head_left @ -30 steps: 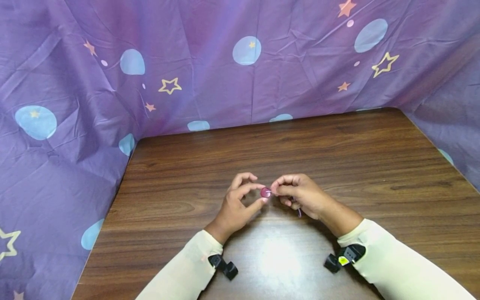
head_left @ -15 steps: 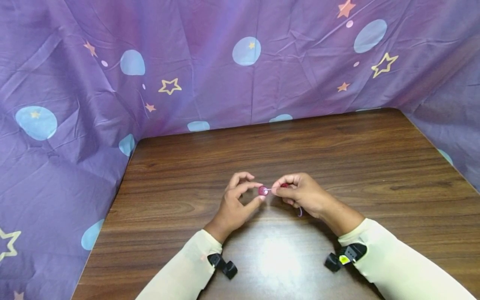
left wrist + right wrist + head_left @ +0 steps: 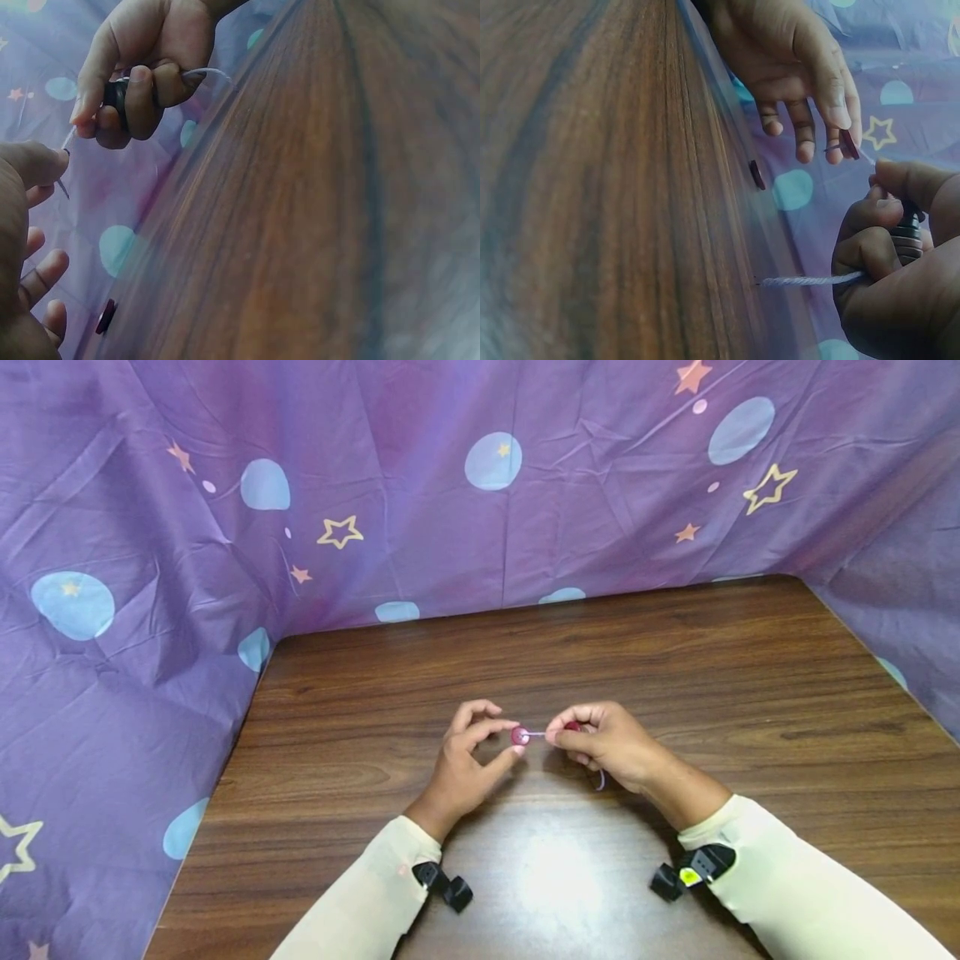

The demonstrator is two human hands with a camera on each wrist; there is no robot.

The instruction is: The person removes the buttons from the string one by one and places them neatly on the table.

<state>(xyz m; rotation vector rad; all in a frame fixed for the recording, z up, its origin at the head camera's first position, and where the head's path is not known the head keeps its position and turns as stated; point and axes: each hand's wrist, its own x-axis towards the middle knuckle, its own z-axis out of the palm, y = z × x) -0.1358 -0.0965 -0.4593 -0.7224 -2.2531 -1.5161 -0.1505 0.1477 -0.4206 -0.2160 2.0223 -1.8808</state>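
Between the thumb and index finger of my left hand (image 3: 467, 764) is a small dark red button (image 3: 520, 737), its other fingers spread. A pale purple string (image 3: 537, 734) runs from the button to my right hand (image 3: 603, 745), whose thumb and index finger pinch it. Past the button, a short end of the string (image 3: 831, 148) sticks out in the right wrist view. Curled fingers of the right hand also hold a stack of dark buttons (image 3: 907, 238), partly hidden. A tail of string (image 3: 601, 781) hangs below that hand.
Another dark red button (image 3: 757, 175) lies on the brown wooden table (image 3: 360, 693), seen in both wrist views. A purple cloth (image 3: 420, 485) with stars and blue spots hangs behind and beside the table.
My left hand has shifted slightly left and up with the button, away from the right hand. More string shows between the hands. The right hand has barely moved.
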